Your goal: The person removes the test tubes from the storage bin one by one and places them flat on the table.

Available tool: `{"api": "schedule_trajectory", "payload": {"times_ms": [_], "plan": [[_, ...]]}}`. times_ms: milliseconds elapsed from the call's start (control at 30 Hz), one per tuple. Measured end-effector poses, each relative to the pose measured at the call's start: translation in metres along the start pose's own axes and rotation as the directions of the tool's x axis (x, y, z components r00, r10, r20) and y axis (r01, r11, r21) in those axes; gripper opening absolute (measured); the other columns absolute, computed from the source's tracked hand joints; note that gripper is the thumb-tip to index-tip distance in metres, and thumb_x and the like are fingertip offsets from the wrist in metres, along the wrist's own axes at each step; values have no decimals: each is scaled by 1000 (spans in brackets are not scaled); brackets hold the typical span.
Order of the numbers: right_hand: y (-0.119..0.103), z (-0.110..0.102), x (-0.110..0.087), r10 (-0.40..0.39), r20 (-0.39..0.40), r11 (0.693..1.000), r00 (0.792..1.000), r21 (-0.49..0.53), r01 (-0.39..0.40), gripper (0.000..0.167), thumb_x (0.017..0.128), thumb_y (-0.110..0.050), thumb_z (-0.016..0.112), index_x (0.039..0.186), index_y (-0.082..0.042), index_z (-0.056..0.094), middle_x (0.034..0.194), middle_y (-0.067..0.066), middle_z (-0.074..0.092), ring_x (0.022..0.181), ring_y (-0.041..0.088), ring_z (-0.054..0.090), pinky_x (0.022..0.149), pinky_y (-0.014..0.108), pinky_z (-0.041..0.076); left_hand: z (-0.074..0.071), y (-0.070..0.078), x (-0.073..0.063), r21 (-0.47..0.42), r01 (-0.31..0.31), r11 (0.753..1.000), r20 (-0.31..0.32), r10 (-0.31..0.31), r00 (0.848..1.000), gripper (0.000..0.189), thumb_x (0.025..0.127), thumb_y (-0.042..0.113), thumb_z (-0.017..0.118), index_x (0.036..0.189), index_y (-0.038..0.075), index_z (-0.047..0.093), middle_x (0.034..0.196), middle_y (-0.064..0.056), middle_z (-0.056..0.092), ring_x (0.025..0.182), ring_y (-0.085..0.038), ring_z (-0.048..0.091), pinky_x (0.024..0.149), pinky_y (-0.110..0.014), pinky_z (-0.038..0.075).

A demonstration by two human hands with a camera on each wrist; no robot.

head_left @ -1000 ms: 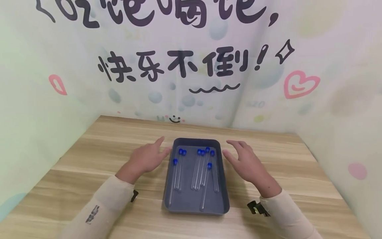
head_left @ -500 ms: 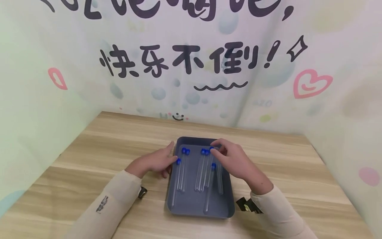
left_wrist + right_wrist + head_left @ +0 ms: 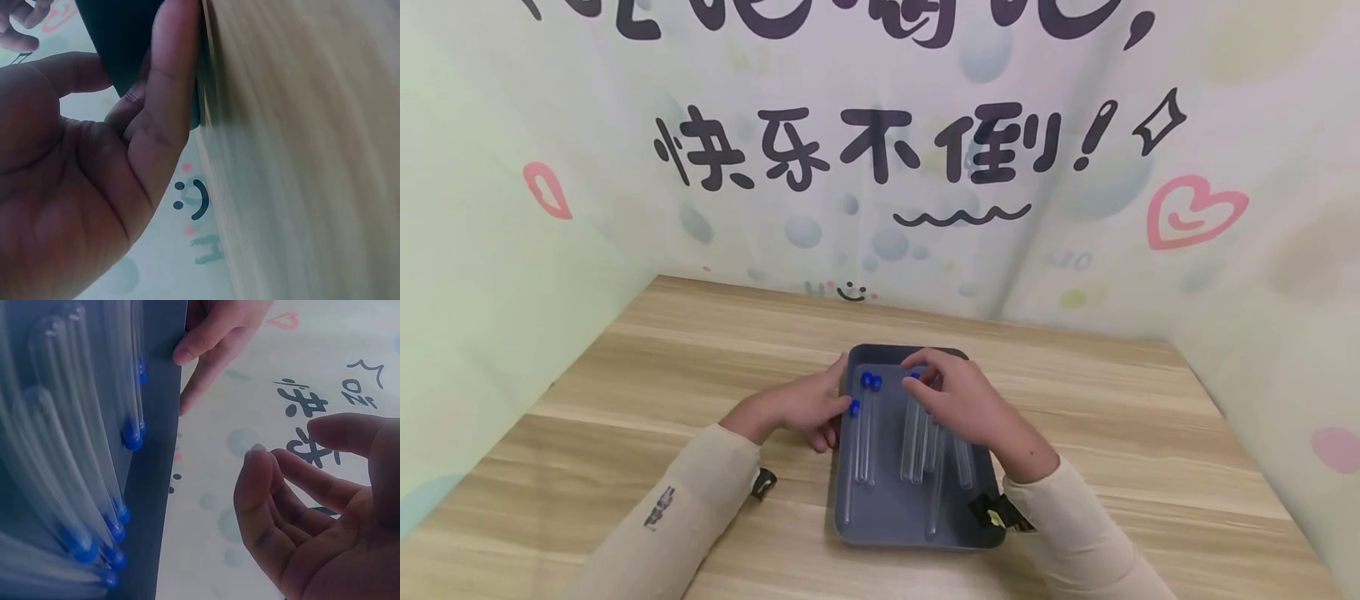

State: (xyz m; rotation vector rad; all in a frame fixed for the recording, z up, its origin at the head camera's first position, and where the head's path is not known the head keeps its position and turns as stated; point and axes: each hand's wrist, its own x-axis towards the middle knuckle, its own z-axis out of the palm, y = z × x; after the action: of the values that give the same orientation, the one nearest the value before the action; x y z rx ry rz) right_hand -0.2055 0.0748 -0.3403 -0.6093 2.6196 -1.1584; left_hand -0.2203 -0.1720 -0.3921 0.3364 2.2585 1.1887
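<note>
A dark grey-blue rectangular tray (image 3: 887, 521) holds several clear test tubes (image 3: 863, 446) with blue caps, lying with the caps towards the far end. At its left side my left hand (image 3: 801, 407) holds the wall, the thumb at the rim and the other fingers outside, as the left wrist view also shows. Over the tray's far right part hovers my right hand (image 3: 962, 396), fingers bent and thumb apart from the index finger, with nothing between them. It hides some caps in the head view. The right wrist view shows blue caps (image 3: 81, 547) beside it.
The tray stands on a wood-grain table (image 3: 700, 358). Behind it hangs a pale printed backdrop (image 3: 760, 242) with black writing, and pale walls close both sides. A black strap (image 3: 996, 512) sits at the right sleeve.
My left hand has come in from the side and taken hold of the tray's left wall. My right hand has moved left, from beside the tray to above the tubes' caps.
</note>
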Motion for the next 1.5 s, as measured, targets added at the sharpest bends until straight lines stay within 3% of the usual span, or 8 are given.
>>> {"api": "schedule_trajectory", "payload": {"times_ms": [300,567,900,1200,1333,1500], "plan": [[1,4,9,7,58,995,998,102,-13,32,102,-25,58,131,-13,60,91,11,67,65,22,67,64,45,61,1,1,2,31,-60,998,18,60,998,77,107,13,40,160,20,-16,73,-17,68,61,-25,67,55,-38,60],[13,10,16,42,101,978,994,199,-61,34,103,-24,56,132,-7,59,103,22,62,73,22,67,66,44,62,7,5,7,52,-87,995,31,85,996,79,107,15,43,160,24,-15,73,-15,68,62,-24,67,56,-37,60],[34,28,24,81,140,948,987,296,-119,36,103,-16,52,135,2,54,104,25,59,71,21,67,65,40,63,10,5,11,57,-89,994,32,87,996,80,106,14,45,160,16,-14,73,-15,68,65,-23,67,60,-36,60],[39,41,31,135,149,923,980,340,-179,39,102,-14,53,140,-5,50,119,21,57,74,22,68,66,37,63,4,-5,6,-18,-66,998,33,67,997,86,103,18,51,160,15,-14,78,-13,69,69,-21,67,65,-35,60],[38,44,32,150,125,913,981,362,-186,38,102,-15,53,139,-6,51,123,20,57,76,22,68,67,37,63,0,-10,7,-21,-92,996,47,93,995,80,103,19,50,162,20,-5,78,-11,70,69,-21,68,66,-35,61],[38,47,31,186,83,909,979,363,-204,36,102,-14,54,138,-8,52,124,18,59,75,22,68,64,37,63,0,-13,10,-17,-88,996,64,89,994,81,103,21,50,162,20,-6,77,-10,71,69,-20,69,67,-35,61]]}}
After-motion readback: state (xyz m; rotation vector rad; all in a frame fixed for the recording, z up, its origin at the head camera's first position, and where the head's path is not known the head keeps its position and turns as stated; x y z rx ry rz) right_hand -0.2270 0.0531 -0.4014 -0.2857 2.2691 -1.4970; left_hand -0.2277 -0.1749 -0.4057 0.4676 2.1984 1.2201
